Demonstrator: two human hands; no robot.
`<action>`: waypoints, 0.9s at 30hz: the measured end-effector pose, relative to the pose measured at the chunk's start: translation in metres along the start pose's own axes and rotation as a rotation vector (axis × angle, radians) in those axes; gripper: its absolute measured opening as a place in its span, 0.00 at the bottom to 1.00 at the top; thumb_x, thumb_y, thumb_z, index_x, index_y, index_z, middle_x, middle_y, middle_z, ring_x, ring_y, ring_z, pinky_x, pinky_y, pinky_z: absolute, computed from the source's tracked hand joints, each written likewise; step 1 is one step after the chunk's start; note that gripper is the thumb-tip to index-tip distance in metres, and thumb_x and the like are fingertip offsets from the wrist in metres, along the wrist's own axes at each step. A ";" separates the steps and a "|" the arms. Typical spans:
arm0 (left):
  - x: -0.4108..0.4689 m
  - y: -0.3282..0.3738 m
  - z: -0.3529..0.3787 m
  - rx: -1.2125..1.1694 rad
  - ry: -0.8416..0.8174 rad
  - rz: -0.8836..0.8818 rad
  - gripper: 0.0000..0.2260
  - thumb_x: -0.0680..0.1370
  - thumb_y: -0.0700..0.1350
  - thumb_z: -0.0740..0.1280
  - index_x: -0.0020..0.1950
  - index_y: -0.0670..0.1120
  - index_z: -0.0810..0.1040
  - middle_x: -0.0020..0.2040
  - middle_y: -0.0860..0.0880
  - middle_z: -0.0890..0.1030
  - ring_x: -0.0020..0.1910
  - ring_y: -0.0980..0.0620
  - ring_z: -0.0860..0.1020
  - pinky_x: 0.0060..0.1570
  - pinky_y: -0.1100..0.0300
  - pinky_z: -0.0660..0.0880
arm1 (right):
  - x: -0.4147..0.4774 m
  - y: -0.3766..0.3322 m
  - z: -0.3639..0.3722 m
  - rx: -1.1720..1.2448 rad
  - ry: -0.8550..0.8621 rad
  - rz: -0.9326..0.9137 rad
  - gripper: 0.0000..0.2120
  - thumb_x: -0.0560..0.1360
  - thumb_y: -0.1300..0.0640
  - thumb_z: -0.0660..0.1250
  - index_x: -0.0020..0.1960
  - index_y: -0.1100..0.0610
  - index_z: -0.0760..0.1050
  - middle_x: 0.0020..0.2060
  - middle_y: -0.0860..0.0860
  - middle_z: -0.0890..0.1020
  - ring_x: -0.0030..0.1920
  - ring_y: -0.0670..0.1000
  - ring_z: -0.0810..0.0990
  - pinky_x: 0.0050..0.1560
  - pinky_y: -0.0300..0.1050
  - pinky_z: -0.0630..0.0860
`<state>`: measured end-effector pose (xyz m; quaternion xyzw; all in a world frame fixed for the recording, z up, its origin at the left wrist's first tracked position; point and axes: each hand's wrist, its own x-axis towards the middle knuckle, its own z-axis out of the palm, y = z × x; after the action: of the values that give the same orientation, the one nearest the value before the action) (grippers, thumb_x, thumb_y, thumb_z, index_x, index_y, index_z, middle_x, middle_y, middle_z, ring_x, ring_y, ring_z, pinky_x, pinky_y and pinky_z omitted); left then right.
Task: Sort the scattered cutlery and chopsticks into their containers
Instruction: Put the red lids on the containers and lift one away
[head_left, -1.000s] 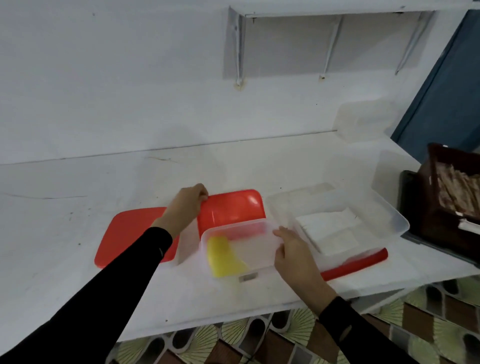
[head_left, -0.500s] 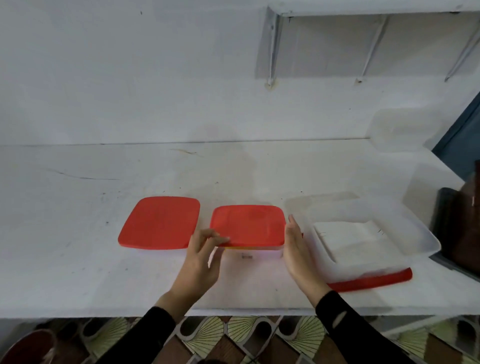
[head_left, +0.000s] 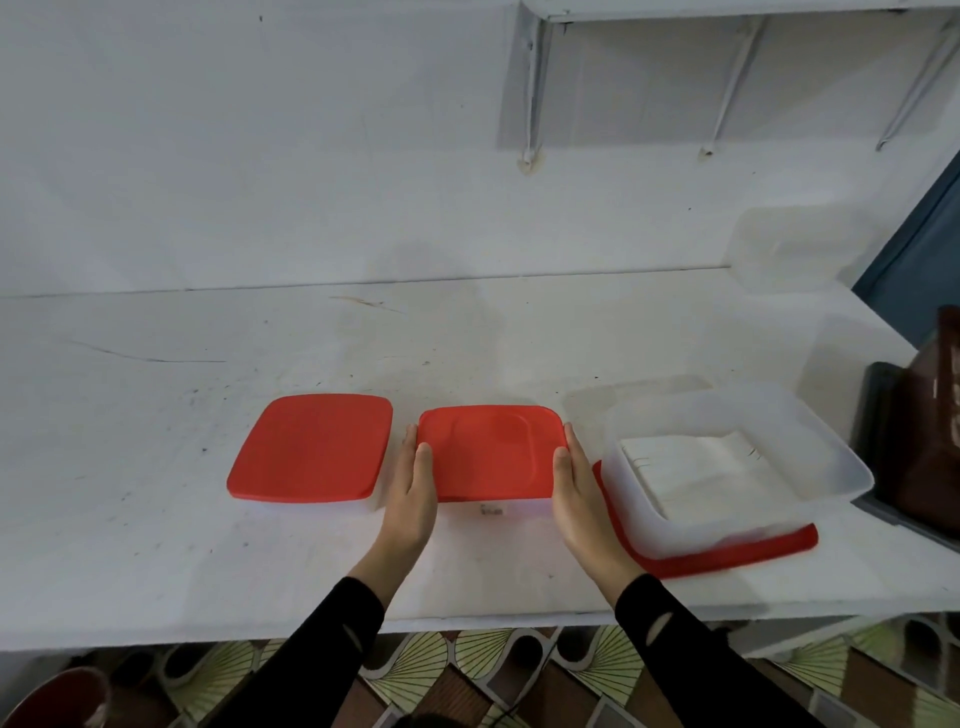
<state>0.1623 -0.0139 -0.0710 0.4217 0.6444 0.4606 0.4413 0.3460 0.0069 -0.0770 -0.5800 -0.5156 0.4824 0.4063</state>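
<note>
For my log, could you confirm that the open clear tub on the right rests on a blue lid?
Not quite: the lid under the open clear tub is red, not blue, as the head view shows.

White counter (head_left: 467, 338): left box (head_left: 311, 447) and middle box (head_left: 488, 452), both red-lidded, near front; right, red lid (head_left: 727, 557) under open tub (head_left: 727, 522); clear tub (head_left: 789, 249), back corner.

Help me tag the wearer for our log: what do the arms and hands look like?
Long black sleeves cover both arms to the wrists, each with a pale oval mark. The left hand and right hand are bare, without gloves or rings.
</note>
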 end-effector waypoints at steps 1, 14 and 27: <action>0.001 0.000 0.001 -0.005 0.007 0.001 0.23 0.85 0.54 0.49 0.80 0.52 0.54 0.78 0.57 0.57 0.76 0.59 0.55 0.74 0.62 0.52 | 0.000 0.002 0.000 0.002 0.002 0.005 0.24 0.85 0.49 0.48 0.80 0.49 0.52 0.77 0.43 0.58 0.73 0.37 0.55 0.71 0.33 0.52; 0.010 -0.010 0.005 -0.078 0.140 -0.004 0.21 0.84 0.48 0.56 0.77 0.49 0.62 0.71 0.57 0.67 0.70 0.59 0.65 0.68 0.63 0.61 | 0.013 0.007 0.002 0.037 0.094 0.033 0.22 0.84 0.60 0.51 0.78 0.56 0.59 0.70 0.46 0.68 0.68 0.43 0.68 0.65 0.33 0.62; 0.052 0.017 0.007 -0.118 0.163 -0.262 0.14 0.81 0.59 0.61 0.48 0.50 0.77 0.46 0.52 0.79 0.44 0.56 0.76 0.38 0.61 0.71 | 0.062 -0.013 0.005 -0.071 0.165 0.239 0.23 0.83 0.43 0.52 0.51 0.63 0.73 0.40 0.53 0.76 0.41 0.51 0.75 0.46 0.51 0.75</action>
<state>0.1584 0.0409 -0.0649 0.2688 0.6992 0.4690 0.4680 0.3387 0.0698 -0.0743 -0.6889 -0.4246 0.4595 0.3661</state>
